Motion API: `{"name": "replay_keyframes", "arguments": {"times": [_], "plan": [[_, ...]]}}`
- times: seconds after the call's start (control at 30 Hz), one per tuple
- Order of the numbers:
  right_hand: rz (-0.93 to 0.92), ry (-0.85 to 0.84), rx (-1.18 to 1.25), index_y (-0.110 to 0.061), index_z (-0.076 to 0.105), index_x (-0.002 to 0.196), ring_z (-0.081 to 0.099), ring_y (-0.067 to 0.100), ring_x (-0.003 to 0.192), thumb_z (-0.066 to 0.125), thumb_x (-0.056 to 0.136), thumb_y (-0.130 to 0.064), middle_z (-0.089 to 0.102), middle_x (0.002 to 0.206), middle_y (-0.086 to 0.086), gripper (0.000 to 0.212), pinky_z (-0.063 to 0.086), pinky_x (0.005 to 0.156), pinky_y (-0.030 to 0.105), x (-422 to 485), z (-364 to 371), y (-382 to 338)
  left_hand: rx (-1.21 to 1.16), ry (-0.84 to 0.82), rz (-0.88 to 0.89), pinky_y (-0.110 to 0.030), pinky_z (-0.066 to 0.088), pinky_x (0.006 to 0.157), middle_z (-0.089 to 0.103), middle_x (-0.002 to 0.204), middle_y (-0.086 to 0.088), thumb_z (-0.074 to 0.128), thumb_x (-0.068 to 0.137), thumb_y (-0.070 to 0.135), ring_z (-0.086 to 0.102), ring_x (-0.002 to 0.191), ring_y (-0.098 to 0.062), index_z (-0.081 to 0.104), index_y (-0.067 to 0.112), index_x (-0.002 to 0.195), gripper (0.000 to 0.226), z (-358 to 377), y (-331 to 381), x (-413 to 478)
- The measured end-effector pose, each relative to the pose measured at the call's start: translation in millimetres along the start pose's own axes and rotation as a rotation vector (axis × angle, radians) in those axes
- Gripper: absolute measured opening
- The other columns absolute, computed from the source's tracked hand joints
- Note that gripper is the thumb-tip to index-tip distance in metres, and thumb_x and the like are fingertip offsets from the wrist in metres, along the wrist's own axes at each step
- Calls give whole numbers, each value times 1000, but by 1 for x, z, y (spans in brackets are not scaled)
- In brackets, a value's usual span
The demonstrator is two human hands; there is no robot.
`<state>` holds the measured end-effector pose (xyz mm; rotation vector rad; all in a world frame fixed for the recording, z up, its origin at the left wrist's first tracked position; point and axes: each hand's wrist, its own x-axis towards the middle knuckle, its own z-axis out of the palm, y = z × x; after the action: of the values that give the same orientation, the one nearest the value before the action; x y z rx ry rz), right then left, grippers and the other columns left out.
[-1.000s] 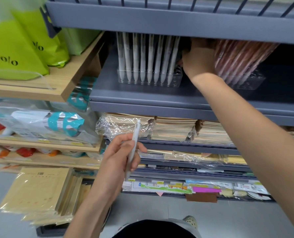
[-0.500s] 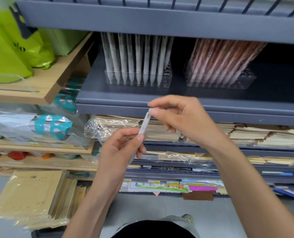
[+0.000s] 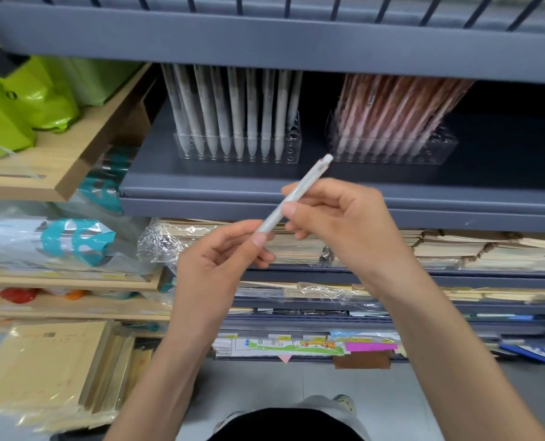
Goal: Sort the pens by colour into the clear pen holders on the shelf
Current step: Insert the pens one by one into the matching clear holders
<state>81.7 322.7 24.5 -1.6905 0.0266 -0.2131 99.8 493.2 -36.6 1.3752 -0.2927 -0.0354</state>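
A white pen is held slanted in front of the grey shelf, its clicker end up and to the right. My right hand pinches its middle. My left hand touches its lower end with thumb and forefinger. On the shelf stand two clear pen holders: the left holder carries several white pens, with free holes at its right end. The right holder carries several pinkish-red pens.
A grey shelf edge hangs low over the pen tops. Green bags sit on a wooden shelf at the left. Wrapped notebooks fill the shelves below. Stacks of tan envelopes lie at the lower left.
My right hand came down from the pinkish-red pens and took hold of the white pen that my left hand held. The pen is now higher and tilted to the right.
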Motion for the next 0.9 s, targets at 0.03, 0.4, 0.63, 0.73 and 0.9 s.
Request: {"name": "replay_keyframes", "arguments": {"times": [0.03, 0.4, 0.63, 0.73, 0.9], "plan": [[2, -15, -42, -4, 71, 100, 68, 14, 68, 70, 86, -4, 74, 85, 11, 15, 58, 64, 24, 2, 0, -1, 58, -18, 31, -25, 57, 70, 77, 88, -6, 70, 88, 15, 72, 75, -20, 76, 16, 105, 18, -1, 3, 3], [-232, 478, -432, -21, 61, 98, 69, 23, 94, 53, 88, -13, 72, 93, -3, 15, 54, 86, 47, 72, -24, -16, 1336, 39, 752, -42, 33, 107, 63, 132, -11, 53, 100, 37, 55, 125, -30, 63, 7, 128, 43, -49, -34, 73], [-224, 408, -729, -2, 56, 113, 63, 39, 97, 46, 101, -26, 68, 102, 20, 29, 48, 87, 49, 114, -13, -12, 1273, 269, 963, -35, 33, 104, 67, 127, -6, 58, 90, 33, 60, 120, -24, 68, 11, 121, 40, -44, -60, 86], [-156, 412, -922, -7, 59, 115, 61, 38, 101, 44, 101, -29, 70, 105, 18, 30, 47, 86, 36, 128, -10, -18, 1274, 280, 992, -34, 32, 104, 67, 127, -6, 57, 90, 34, 60, 119, -23, 68, 11, 121, 40, -45, -62, 88], [-145, 400, -906, -8, 63, 116, 61, 36, 108, 52, 96, -28, 67, 115, 17, 31, 48, 93, 40, 138, -3, -18, 1282, 290, 1004, -34, 33, 103, 67, 126, -7, 58, 89, 33, 61, 118, -24, 68, 10, 121, 41, -45, -62, 89]]}}
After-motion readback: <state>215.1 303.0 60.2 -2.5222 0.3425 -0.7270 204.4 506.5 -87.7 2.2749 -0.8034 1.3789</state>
